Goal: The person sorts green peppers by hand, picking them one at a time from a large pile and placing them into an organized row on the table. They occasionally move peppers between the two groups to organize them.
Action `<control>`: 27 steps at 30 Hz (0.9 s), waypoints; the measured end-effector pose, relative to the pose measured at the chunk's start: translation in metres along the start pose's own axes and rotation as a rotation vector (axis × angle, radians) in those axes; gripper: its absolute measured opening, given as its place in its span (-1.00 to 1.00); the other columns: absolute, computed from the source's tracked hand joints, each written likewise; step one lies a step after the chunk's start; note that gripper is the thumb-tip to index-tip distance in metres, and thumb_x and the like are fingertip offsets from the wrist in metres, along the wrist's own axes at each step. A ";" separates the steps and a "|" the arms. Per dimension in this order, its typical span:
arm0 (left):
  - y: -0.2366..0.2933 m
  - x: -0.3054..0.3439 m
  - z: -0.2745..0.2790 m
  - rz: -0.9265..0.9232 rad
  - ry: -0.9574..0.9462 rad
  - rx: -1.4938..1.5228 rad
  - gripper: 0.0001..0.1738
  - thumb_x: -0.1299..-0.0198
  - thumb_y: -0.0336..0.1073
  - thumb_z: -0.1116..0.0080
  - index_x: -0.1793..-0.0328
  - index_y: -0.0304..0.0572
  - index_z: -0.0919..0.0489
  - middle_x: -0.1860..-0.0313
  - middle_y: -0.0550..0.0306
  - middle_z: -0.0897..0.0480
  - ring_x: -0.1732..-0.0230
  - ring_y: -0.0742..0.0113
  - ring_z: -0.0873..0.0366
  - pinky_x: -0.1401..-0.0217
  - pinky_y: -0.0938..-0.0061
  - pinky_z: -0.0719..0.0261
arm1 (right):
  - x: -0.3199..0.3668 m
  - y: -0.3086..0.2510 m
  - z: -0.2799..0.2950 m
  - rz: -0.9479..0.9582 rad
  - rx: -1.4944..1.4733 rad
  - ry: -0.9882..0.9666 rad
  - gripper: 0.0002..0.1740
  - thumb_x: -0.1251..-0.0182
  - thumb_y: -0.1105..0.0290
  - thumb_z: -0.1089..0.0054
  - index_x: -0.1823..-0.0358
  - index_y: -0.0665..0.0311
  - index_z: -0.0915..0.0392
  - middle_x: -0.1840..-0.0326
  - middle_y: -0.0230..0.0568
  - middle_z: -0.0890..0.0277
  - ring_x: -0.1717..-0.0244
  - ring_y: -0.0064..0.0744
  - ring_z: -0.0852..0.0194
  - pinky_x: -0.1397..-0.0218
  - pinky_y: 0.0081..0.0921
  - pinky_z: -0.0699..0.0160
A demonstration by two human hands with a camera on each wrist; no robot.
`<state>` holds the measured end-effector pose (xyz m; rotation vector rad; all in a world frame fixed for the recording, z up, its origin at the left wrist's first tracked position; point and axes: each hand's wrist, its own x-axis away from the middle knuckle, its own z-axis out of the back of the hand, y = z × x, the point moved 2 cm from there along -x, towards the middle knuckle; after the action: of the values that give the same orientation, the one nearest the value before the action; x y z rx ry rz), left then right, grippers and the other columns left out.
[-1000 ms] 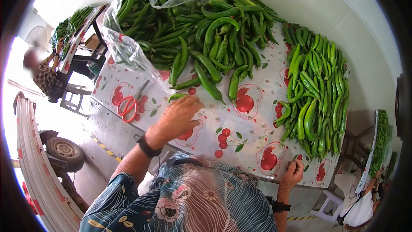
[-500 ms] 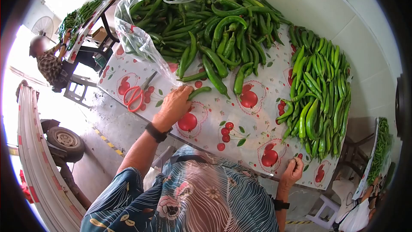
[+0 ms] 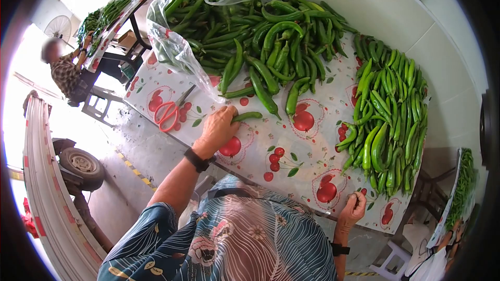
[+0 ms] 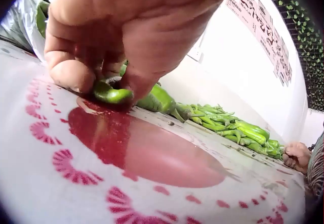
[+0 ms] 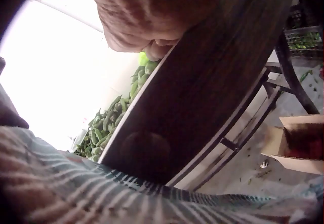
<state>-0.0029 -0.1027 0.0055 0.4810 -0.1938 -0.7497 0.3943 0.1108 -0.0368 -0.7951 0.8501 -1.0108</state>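
Note:
My left hand (image 3: 217, 129) is low over the flowered tablecloth (image 3: 250, 148), pinching one end of a single green chili pepper (image 3: 247, 116). From the left wrist view, thumb and fingers close round that pepper's tip (image 4: 114, 95), just above the cloth. The pepper's body points right, toward the middle of the table. A large heap of green chili peppers (image 3: 281, 36) lies beyond, partly spilling from a clear plastic bag (image 3: 182, 57). My right hand (image 3: 354, 205) rests loosely curled at the table's front edge, holding nothing. Close by it lies a neatly lined-up pile of peppers (image 3: 390, 119).
Red-handled scissors (image 3: 166, 117) lie left of my left hand. A tiled wall (image 3: 359, 0) borders the far side. Another person (image 3: 67, 75) sits at a separate table on the left. Under the table, an open cardboard box (image 5: 293, 145) stands on the floor.
My left hand has come down onto the small pepper, taken hold of its end and shifted it slightly right. The right hand has stayed at the table edge.

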 end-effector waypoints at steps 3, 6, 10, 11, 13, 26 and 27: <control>0.004 0.004 0.000 0.013 0.033 -0.005 -0.71 -0.04 -0.29 -0.22 0.11 -0.18 -0.49 0.18 -0.08 -0.55 0.12 -0.12 -0.55 0.05 0.10 -0.49 | 0.000 0.003 0.000 0.013 -0.025 -0.009 -0.88 -0.38 0.47 -0.08 0.15 0.38 -0.50 0.36 -0.39 -0.47 0.39 -0.64 -0.33 0.28 -0.67 -0.39; 0.004 0.007 -0.002 0.036 0.020 -0.007 -0.70 -0.05 -0.28 -0.22 0.10 -0.17 -0.49 0.15 -0.07 -0.53 0.07 -0.10 -0.53 0.02 0.11 -0.48 | 0.000 0.001 -0.003 0.057 -0.013 0.011 -0.88 -0.37 0.49 -0.08 0.15 0.38 -0.50 0.35 -0.38 -0.47 0.38 -0.64 -0.34 0.28 -0.66 -0.40; 0.005 0.011 -0.002 0.020 -0.004 -0.021 -0.68 -0.04 -0.30 -0.22 0.06 -0.17 -0.49 0.08 -0.08 -0.50 0.00 -0.09 -0.49 -0.04 0.12 -0.46 | -0.001 0.003 -0.002 0.031 -0.006 -0.024 -0.89 -0.36 0.51 -0.07 0.16 0.39 -0.50 0.32 -0.36 -0.48 0.37 -0.61 -0.35 0.27 -0.64 -0.42; 0.005 0.013 -0.002 0.012 0.001 -0.014 -0.67 -0.04 -0.33 -0.22 0.04 -0.18 -0.49 0.07 -0.09 -0.49 -0.01 -0.10 -0.48 -0.07 0.14 -0.45 | -0.001 0.001 -0.002 0.026 -0.009 -0.033 -0.89 -0.36 0.51 -0.07 0.16 0.39 -0.50 0.32 -0.36 -0.48 0.37 -0.61 -0.35 0.26 -0.64 -0.42; 0.007 0.018 -0.004 -0.016 0.015 -0.021 -0.63 -0.02 -0.35 -0.22 0.00 -0.18 -0.49 0.04 -0.10 -0.48 -0.04 -0.11 -0.44 -0.13 0.16 -0.42 | 0.000 -0.001 -0.002 0.025 -0.012 -0.041 -0.89 -0.36 0.51 -0.07 0.16 0.39 -0.50 0.31 -0.35 -0.48 0.36 -0.60 -0.36 0.26 -0.63 -0.43; 0.022 0.050 -0.020 -0.093 0.176 -0.067 -0.40 0.05 -0.37 -0.20 -0.24 -0.17 -0.45 -0.17 -0.02 -0.42 -0.20 -0.05 -0.33 -0.29 0.14 -0.27 | -0.010 -0.011 -0.003 -0.006 0.082 -0.137 -0.84 -0.27 0.48 -0.12 0.16 0.39 -0.53 0.34 -0.33 -0.49 0.36 -0.57 -0.38 0.24 -0.58 -0.43; 0.021 0.052 -0.021 -0.097 0.178 -0.060 -0.40 0.05 -0.36 -0.20 -0.24 -0.16 -0.45 -0.18 -0.01 -0.42 -0.22 -0.04 -0.33 -0.29 0.13 -0.27 | -0.012 -0.012 -0.003 -0.030 0.082 -0.156 -0.84 -0.25 0.49 -0.14 0.17 0.38 -0.54 0.35 -0.30 -0.51 0.38 -0.54 -0.40 0.26 -0.56 -0.45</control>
<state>0.0541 -0.1180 -0.0029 0.4997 0.0187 -0.8011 0.3837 0.1179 -0.0245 -0.8079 0.6611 -0.9906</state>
